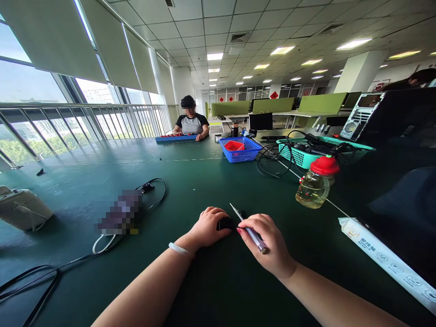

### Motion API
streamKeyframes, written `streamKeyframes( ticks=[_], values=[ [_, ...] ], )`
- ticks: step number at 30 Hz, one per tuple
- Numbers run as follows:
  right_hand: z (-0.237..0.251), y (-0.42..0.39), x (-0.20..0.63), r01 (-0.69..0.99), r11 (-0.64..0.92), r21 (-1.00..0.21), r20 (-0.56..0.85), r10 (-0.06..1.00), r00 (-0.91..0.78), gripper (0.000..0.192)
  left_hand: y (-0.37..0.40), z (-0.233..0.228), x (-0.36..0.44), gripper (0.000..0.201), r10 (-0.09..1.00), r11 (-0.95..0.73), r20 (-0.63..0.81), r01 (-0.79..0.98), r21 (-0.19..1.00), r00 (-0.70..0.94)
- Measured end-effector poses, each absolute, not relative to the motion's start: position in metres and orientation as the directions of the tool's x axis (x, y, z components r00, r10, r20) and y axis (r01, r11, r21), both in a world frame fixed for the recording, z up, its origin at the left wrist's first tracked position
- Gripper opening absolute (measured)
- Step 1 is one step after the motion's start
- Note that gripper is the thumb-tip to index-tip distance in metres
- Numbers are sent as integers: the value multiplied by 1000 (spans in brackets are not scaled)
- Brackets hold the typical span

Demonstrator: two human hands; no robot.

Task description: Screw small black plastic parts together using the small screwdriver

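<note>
My left hand [211,225] rests on the table with its fingers curled round a small, rounded black object [225,223], which looks like a computer mouse and is partly hidden by the fingers. Between thumb and fingers, my right hand [267,243] grips a slim screwdriver [254,238] with a greyish-purple handle. Its thin silver shaft slants up and left, and the tip stands just beyond the black object, apart from it as far as I can see. A small dark piece [241,213] lies behind the screwdriver, too dim to name.
On the left are a phone-like device [121,212] with cables and a pale box [22,209]. Rightward stand a red-lidded bottle [313,188], a green basket [296,154] of cables and a long white package [388,259]. Beyond sit a blue basket [240,154] and a person [190,120].
</note>
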State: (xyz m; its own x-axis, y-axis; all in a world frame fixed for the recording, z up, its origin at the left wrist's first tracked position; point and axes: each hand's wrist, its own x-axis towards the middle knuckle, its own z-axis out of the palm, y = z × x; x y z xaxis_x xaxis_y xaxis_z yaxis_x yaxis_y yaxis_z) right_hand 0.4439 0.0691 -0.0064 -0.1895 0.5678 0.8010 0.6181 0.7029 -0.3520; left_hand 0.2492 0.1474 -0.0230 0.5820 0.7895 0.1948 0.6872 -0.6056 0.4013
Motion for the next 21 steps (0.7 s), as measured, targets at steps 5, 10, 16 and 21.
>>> streamKeyframes(
  ticks=[5, 10, 16, 21],
  values=[
    [-13, 74, 446, 637, 676, -370, 801, 579, -149, 19, 148, -23, 249, 42, 786, -609, 191, 685, 400, 587],
    [-13, 73, 446, 626, 681, -380, 797, 584, -152, 8, 148, -24, 249, 46, 786, -608, 183, 687, 397, 590],
    [-13, 74, 446, 625, 670, -401, 777, 610, -155, 13, 149, -24, 248, 48, 753, -652, 199, 670, 354, 628],
    [-17, 77, 447, 629, 653, -422, 772, 623, -128, 15, 148, -21, 248, 47, 737, -673, 208, 669, 314, 643]
  ],
)
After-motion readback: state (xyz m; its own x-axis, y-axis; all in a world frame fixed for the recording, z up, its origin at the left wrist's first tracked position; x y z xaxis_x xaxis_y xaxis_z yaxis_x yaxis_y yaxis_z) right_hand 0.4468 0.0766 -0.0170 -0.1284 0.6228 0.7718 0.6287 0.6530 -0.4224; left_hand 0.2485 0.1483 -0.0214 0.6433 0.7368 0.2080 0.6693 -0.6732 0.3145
